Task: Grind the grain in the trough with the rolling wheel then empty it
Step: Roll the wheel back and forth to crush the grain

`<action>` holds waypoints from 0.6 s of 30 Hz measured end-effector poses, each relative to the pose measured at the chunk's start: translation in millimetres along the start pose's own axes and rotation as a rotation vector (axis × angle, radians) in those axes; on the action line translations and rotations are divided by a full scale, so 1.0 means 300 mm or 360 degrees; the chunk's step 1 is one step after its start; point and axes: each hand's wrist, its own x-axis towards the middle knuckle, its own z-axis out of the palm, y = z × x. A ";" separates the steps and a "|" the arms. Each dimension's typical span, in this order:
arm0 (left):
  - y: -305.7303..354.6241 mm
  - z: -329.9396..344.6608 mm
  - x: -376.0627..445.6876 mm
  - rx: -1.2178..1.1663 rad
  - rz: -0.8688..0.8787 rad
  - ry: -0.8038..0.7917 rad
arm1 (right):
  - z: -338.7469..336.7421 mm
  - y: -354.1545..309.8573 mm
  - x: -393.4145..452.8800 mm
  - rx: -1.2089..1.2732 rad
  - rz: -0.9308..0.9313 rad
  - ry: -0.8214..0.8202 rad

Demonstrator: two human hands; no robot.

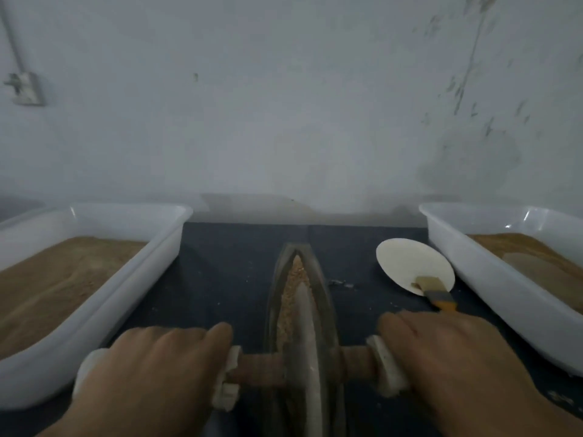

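Observation:
A narrow, boat-shaped dark trough (325,298) lies lengthwise on the dark table in front of me. Tan crushed grain (291,288) fills its groove, mostly at the far end. The grey rolling wheel (307,342) stands on edge in the groove at the near part of the trough. A brown axle (262,369) passes through the wheel, with pale wrapped handles at both ends. My left hand (151,373) lies over the left handle with the fingers curled round it. My right hand (441,367) covers the right handle in the same way.
A white plastic tub (104,298) with brown powder stands at the left; another white tub (492,279) with brown material stands at the right. A white paper plate (407,260) with a small brush (437,293) on it lies between trough and right tub. A grey wall rises behind.

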 end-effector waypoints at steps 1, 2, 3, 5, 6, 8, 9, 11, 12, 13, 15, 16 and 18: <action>0.004 0.001 -0.010 0.0100 0.0080 0.0121 | 0.021 0.005 0.010 0.0002 0.0083 -0.0104; 0.006 0.004 -0.010 0.0050 0.0066 0.0230 | 0.036 0.000 0.021 0.0013 0.0107 -0.0224; 0.010 0.008 0.006 0.0080 0.0032 0.0279 | 0.052 0.005 0.035 -0.0052 0.0008 -0.0237; 0.011 0.045 0.069 0.0028 -0.0147 0.0148 | 0.080 0.010 0.055 -0.0031 -0.0071 -0.0005; 0.001 0.070 0.132 0.0054 -0.0208 0.0121 | 0.097 0.024 0.070 -0.0048 -0.0036 0.0046; -0.028 0.106 0.278 0.0184 -0.0178 0.0195 | 0.134 0.061 0.164 -0.0160 0.0073 0.0140; -0.046 0.111 0.341 0.0221 -0.0184 0.0256 | 0.148 0.078 0.222 -0.0207 0.0138 0.0151; -0.062 0.122 0.442 0.0240 -0.0207 0.0353 | 0.178 0.101 0.313 -0.0297 0.0224 0.0140; -0.068 0.127 0.474 0.0253 -0.0207 0.0402 | 0.188 0.108 0.344 -0.0294 0.0268 0.0129; -0.068 0.130 0.486 0.0270 -0.0199 0.0421 | 0.199 0.108 0.355 -0.0278 0.0293 0.0134; -0.054 0.118 0.451 0.0323 -0.0139 0.0451 | 0.205 0.105 0.321 -0.0216 0.0285 0.0088; -0.044 0.116 0.416 0.0304 -0.0112 0.0457 | 0.197 0.104 0.283 -0.0163 0.0267 0.0058; -0.024 0.110 0.308 0.0231 -0.0098 0.0355 | 0.151 0.076 0.173 -0.0135 0.0130 0.0044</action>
